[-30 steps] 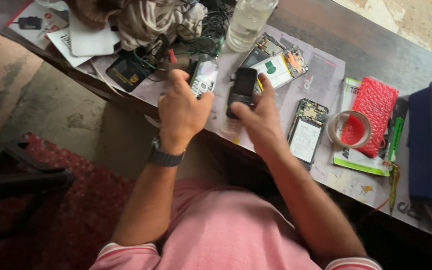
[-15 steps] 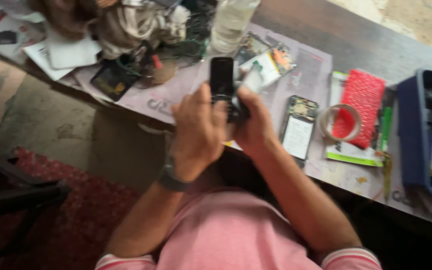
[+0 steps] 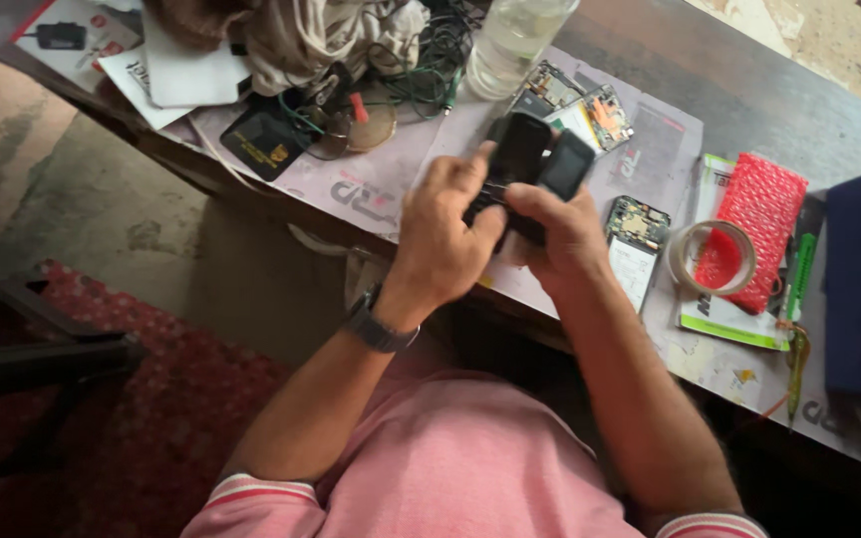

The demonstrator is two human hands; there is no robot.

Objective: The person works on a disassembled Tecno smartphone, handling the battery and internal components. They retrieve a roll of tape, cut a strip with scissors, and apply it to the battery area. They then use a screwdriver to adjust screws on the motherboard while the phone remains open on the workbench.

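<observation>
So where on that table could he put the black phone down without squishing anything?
The mat is bare left of the hands, below the wire tangle. Bare dark table shows above the red bubble wrap. It is crowded around the circuit boards, open phone, tape roll and blue box.

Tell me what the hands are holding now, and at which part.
Both hands grip a black phone at its lower end: left hand from the left side, right hand from below. A second dark piece lies against it.
</observation>
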